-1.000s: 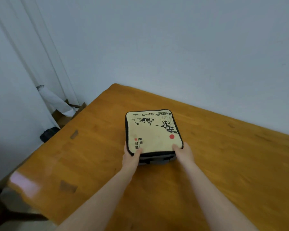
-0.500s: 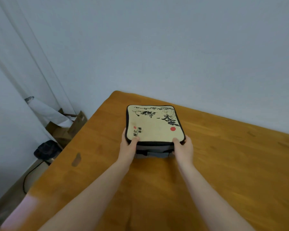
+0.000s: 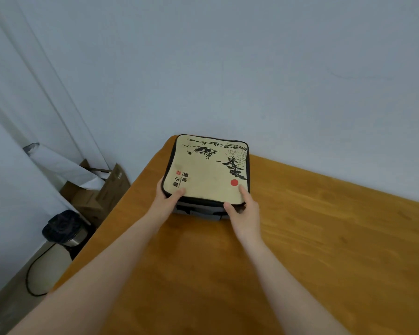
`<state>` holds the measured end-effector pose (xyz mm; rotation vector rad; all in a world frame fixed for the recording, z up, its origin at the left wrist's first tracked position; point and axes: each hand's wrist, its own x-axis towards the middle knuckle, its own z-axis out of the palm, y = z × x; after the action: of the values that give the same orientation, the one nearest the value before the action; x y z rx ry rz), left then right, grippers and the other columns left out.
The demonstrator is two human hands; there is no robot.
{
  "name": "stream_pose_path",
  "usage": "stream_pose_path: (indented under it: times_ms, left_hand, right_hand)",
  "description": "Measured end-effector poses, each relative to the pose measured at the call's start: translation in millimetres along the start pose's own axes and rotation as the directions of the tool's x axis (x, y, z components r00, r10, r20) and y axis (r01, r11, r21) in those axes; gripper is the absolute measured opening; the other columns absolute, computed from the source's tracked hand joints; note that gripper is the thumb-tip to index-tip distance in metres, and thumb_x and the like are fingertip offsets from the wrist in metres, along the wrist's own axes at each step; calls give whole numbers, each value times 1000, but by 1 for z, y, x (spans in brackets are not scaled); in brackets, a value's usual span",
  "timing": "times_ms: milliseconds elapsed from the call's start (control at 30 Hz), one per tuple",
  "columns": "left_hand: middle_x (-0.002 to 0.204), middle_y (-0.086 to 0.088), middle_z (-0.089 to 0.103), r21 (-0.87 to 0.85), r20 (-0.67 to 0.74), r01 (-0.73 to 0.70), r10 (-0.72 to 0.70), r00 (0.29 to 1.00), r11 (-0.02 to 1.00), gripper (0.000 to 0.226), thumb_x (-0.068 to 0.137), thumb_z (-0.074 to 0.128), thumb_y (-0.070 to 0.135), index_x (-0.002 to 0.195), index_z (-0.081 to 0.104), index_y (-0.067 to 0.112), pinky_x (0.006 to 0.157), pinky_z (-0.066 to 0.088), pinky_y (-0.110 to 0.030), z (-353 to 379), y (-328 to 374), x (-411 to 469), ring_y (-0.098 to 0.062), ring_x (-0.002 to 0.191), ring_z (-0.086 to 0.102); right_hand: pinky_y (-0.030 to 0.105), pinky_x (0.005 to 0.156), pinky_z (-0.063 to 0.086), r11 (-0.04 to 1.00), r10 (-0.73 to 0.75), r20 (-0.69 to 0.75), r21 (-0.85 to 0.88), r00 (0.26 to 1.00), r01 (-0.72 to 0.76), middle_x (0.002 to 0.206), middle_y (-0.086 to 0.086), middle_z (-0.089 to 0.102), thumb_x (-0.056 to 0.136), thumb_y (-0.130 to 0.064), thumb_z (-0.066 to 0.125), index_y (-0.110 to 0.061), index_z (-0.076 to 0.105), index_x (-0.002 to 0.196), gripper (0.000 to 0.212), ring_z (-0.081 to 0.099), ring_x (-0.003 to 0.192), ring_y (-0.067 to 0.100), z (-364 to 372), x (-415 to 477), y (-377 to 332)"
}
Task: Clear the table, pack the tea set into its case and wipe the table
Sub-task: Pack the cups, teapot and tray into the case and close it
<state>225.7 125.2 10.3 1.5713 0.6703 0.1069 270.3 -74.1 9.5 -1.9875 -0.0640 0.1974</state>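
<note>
The tea set case (image 3: pixel 207 170) is a square zipped bag with a beige lid, black ink drawing, a red dot and black edging. It lies closed at the far left corner of the wooden table (image 3: pixel 312 226), close to the wall. My left hand (image 3: pixel 166 203) grips its near left corner, thumb on the lid. My right hand (image 3: pixel 243 212) grips the near right corner, with a finger beside the red dot. No tea ware shows outside the case.
Left of the table, on the floor, stand cardboard boxes (image 3: pixel 102 192) with a rolled white sheet (image 3: pixel 63 165) leaning in them, a lined dark bin (image 3: pixel 63 228) and a black cable (image 3: pixel 34 274). A white curtain hangs at the left.
Both hands have pushed the case away from me, toward the table's far left corner by the wall. The view has tilted down and closer.
</note>
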Motion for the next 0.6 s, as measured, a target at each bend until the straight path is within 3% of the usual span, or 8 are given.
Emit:
stream_pose_path:
  times_ms: [133, 267, 400, 533, 600]
  left_hand:
    - [128, 2, 48, 7, -154, -33, 33, 987, 999, 71, 94, 59, 33, 150, 17, 22, 95, 40, -29, -6, -2, 28, -14, 116, 45]
    - [137, -4, 48, -22, -287, -14, 7, 958, 1000, 65, 95, 56, 33, 148, 22, 18, 96, 38, -31, -12, 0, 62, -22, 124, 46]
    - [134, -7, 48, 41, -315, 11, 3, 949, 999, 59, 99, 48, 34, 146, 20, 15, 90, 39, -29, -18, 7, 94, -23, 122, 47]
    - [133, -10, 49, 113, -345, 18, 23, 938, 993, 56, 100, 44, 38, 145, 22, 13, 88, 43, -33, -23, 13, 123, -26, 117, 50]
    - [131, -12, 50, 165, -355, 42, 19, 935, 985, 55, 100, 41, 41, 143, 23, 13, 87, 46, -37, -26, 15, 135, -27, 109, 52]
  right_hand:
    - [22, 89, 40, 990, -41, 21, -134, 999, 44, 125, -1, 53, 88, -31, 71, -26, 39, 148, 68, 45, 102, 7, 15, 21, -10]
    - [32, 97, 47, 956, -111, 66, -266, 992, 125, 133, -1, 58, 91, -38, 66, -23, 40, 147, 64, 53, 118, 17, 31, 43, -25]
    - [37, 74, 53, 733, -194, 174, -628, 966, 260, 107, 4, 66, 95, -53, 50, -22, 45, 139, 53, 60, 93, 22, 38, 72, -43]
    - [34, 63, 51, 625, -209, 215, -721, 954, 300, 94, 2, 65, 96, -55, 46, -20, 49, 128, 47, 60, 81, 21, 49, 93, -55]
    - [34, 65, 51, 609, -205, 227, -732, 952, 306, 98, 2, 66, 97, -54, 45, -19, 48, 129, 48, 61, 85, 22, 54, 99, -59]
